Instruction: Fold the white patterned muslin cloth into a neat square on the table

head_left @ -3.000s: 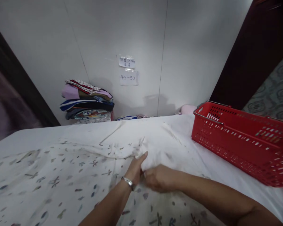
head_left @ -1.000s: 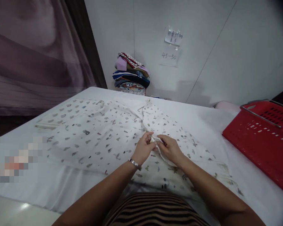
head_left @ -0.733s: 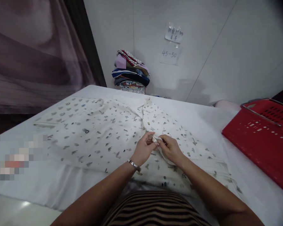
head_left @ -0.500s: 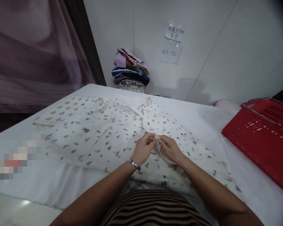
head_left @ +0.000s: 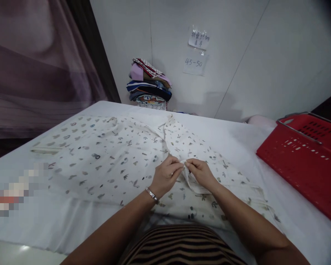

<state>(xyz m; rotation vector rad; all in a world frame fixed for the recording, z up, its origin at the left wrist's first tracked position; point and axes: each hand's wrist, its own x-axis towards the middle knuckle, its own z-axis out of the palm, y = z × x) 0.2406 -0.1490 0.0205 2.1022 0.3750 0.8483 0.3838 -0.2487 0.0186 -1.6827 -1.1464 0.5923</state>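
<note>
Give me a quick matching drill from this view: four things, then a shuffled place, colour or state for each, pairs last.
1. patterned garment
2. basket
3. clothes pile
4. left hand

A. stacked near the wall
B. silver band at its wrist
C. spread over the white table
D. red, at the picture's right

Pairs: 1-C, 2-D, 3-A, 4-B

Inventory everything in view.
Table: one, white-draped, centre
Patterned shirt: one, off-white, on table
Perforated basket: one, red, right
Paper signs: two, white, on grey wall
Fabric stack: one, multicoloured, beyond table
Curtain: one, mauve, left
Upright panel: one, dark brown, beside curtain
Rounded item: one, pink, beyond table, partly hidden
Pixelated patch: one, left edge, unreadable
Striped top: one, brown-black, on person
Left hand: one, pinching shirt
Wristband: one, silver, left wrist
Right hand: one, pinching shirt
</note>
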